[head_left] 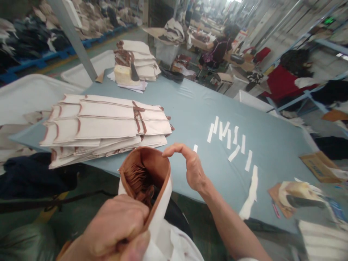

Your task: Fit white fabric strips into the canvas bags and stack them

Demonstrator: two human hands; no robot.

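A cream fabric piece with a brown-lined opening (159, 168) hangs off the near table edge, its mouth held wide. Brown gathered cloth (140, 177) shows bunched inside it. My left hand (116, 221) is closed on the near rim, fingers wrapped over the brown band. At the far right of the rim, my right hand (191, 165) touches the band with a curved finger and seems to pinch it; its thumb is hidden. Behind the opening lies a stack of folded cream pieces with brown edging (108, 123), tied round with brown strips.
Small white strips (228, 139) lie scattered on the blue table (187, 108), with a longer white strip (252, 188) nearer me. Another cream stack (140, 58) stands at the back. A brown cardboard box (322, 166) sits at right. A person (217, 49) sits farther off.
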